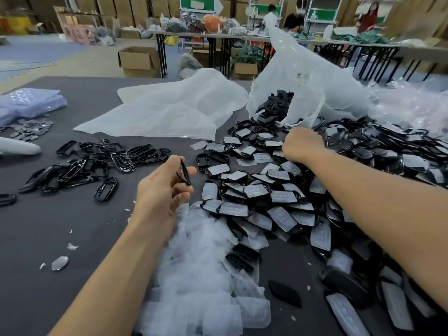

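My left hand (163, 187) pinches a glossy black plastic frame (184, 174) edge-on between thumb and fingers, above the dark table (36, 238). My right hand (303, 147) reaches into a big heap of black frames covered with cloudy film (278, 202) on the right; its fingers curl down into the heap and what they touch is hidden. A pile of bare black frames (80, 166) lies to the left. Peeled cloudy film pieces (201, 275) lie heaped near my left forearm.
An empty clear plastic bag (169, 110) lies flat at the table's middle back, and an open bag spilling black parts (303, 93) stands behind the heap. Bluish packets (29, 103) and small grey discs (31, 128) sit far left. Boxes, tables and people fill the background.
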The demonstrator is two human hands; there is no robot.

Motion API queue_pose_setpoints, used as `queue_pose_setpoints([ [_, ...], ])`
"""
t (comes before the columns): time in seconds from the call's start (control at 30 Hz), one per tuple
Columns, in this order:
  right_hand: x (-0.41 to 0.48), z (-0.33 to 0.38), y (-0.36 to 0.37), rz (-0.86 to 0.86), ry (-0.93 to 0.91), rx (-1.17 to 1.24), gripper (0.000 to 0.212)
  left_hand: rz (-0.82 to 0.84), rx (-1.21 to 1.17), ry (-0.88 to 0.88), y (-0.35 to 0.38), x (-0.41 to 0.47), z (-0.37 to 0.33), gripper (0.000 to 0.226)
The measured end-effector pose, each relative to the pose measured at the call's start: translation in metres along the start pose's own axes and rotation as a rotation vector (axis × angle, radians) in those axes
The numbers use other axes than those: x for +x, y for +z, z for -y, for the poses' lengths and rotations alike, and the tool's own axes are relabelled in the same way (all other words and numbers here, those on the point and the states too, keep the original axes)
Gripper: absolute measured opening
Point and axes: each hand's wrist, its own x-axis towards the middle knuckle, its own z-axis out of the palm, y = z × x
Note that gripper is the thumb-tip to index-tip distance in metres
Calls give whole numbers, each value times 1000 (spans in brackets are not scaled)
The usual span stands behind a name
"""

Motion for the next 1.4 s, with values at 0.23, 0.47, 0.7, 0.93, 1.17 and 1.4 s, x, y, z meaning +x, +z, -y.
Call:
queue_pose_setpoints([
  [0.23, 74, 22, 1, 51, -132, 41, 21, 29, -85, 8, -12, 14, -12, 51],
  [0.47, 128, 44, 18, 174, -154, -55, 24, -73, -54, -6, -27, 27, -16, 29],
  [0.7, 153, 56, 23, 271, -174, -46, 47, -63, -36, -4, -21, 27, -15, 57],
  [0.93, 127, 62, 14, 251, -258, -276, 38, -23, -46, -17, -20, 22, -15, 59],
  [1.17, 119, 69, 12, 163, -401, -396, 25, 2, -54, 2, -19, 21, -14, 57],
  [1.4, 120, 77, 6, 270, -437, -305, 40, 29, -55, 2, -20, 19, -13, 58],
])
